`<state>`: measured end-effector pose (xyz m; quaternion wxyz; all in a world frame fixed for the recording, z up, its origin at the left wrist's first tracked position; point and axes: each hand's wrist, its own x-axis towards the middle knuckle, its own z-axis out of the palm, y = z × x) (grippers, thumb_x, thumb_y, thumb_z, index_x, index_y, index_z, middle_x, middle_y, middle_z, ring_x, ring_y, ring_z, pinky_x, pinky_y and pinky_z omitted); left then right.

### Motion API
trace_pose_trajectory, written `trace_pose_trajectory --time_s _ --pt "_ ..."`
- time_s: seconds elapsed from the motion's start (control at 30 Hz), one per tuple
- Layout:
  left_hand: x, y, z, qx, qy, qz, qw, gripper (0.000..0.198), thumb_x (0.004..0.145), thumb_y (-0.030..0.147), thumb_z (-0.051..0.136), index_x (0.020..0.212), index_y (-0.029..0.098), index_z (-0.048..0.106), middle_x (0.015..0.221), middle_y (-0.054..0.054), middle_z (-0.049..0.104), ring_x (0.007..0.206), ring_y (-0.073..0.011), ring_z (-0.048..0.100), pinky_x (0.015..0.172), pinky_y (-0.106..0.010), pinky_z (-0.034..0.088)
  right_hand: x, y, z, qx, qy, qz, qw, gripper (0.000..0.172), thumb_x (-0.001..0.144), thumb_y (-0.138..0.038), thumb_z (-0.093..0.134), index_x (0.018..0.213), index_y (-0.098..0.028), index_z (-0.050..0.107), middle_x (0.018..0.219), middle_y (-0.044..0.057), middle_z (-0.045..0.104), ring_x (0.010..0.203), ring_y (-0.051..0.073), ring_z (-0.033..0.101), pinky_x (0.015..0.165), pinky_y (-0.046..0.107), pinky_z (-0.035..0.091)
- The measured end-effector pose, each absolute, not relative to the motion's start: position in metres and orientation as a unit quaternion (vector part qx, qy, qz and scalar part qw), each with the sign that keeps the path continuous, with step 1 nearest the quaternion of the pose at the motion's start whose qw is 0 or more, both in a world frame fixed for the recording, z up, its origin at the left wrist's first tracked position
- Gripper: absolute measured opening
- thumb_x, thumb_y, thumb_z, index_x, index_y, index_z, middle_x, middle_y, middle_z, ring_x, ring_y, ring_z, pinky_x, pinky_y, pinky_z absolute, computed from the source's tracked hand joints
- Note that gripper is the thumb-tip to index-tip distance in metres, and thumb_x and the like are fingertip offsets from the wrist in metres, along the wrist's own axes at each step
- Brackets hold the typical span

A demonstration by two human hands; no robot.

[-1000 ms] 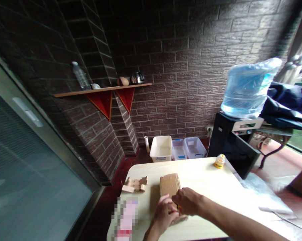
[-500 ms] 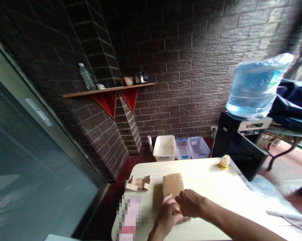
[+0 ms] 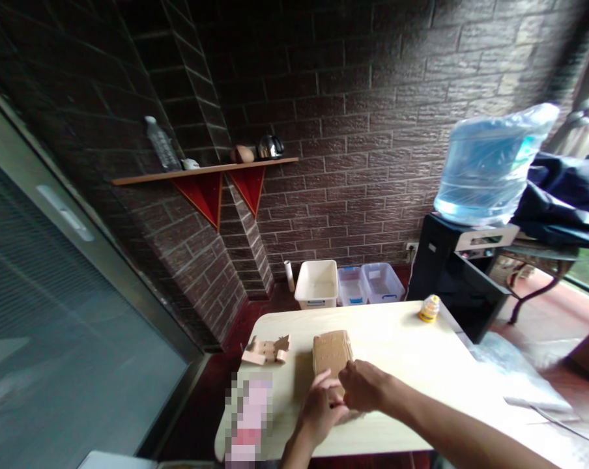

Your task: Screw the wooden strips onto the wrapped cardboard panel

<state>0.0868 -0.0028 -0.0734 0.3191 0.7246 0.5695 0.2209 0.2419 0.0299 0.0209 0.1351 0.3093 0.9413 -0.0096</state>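
Observation:
A flat brown wooden board with small holes lies on the pale table. My left hand rests on its near end with the fingers curled over it. Close beside it, my right hand is closed in a pinch at the board's near right corner. What the pinch holds is hidden. Several small cut-out wooden pieces lie to the left of the board, apart from both hands.
A small yellow jar stands at the table's far right. On the floor behind are a white bin and two clear boxes. A water jug sits on a black stand. A pixelated object lies at the table's left edge.
Both hands stay together at the board's near end and shift only slightly. The camera view has swayed a little; nothing on the table has moved.

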Motion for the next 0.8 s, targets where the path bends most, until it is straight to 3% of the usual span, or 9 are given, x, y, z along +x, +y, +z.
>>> trace_pose_trajectory --time_s 0.27,0.37,0.5,0.8 --pt "0.086 -0.002 -0.073 0.718 0.571 0.231 0.324 0.009 0.071 0.023 0.075 0.062 0.027 0.076 0.104 -0.001 0.079 0.134 -0.0276 0.055 0.122 -0.044 0.032 0.25 0.021 0.02 0.309 0.945 -0.031 0.099 0.032 0.082 -0.016 0.065 0.113 -0.01 0.07 0.094 0.015 0.078 0.081 0.03 0.075 0.056 0.034 0.053" --pt "0.086 -0.002 -0.073 0.72 0.569 0.231 0.324 0.012 0.072 0.022 0.075 0.061 0.027 0.075 0.098 -0.001 0.08 0.132 -0.027 0.057 0.123 -0.042 0.031 0.249 0.02 0.021 0.295 0.95 -0.022 0.096 0.023 0.085 -0.013 0.063 0.106 -0.015 0.071 0.09 0.01 0.078 0.078 0.028 0.075 0.057 0.033 0.052" --pt "0.084 -0.002 -0.075 0.73 0.565 0.223 0.315 0.005 0.075 0.026 0.075 0.071 0.027 0.078 0.107 -0.002 0.079 0.14 -0.0286 0.051 0.12 -0.044 0.034 0.245 0.018 0.019 0.306 0.948 0.01 0.082 0.016 0.087 -0.011 0.06 0.098 -0.012 0.073 0.084 0.011 0.078 0.071 0.027 0.074 0.053 0.034 0.051" --pt "0.082 0.0 -0.082 0.765 0.541 0.214 0.276 0.01 0.078 0.02 0.072 0.07 0.026 0.074 0.102 -0.001 0.078 0.133 -0.0282 0.057 0.121 -0.049 0.034 0.246 0.016 0.013 0.342 0.937 -0.017 0.062 0.02 0.087 -0.013 0.061 0.103 -0.009 0.073 0.091 0.017 0.077 0.077 0.029 0.074 0.057 0.036 0.056"
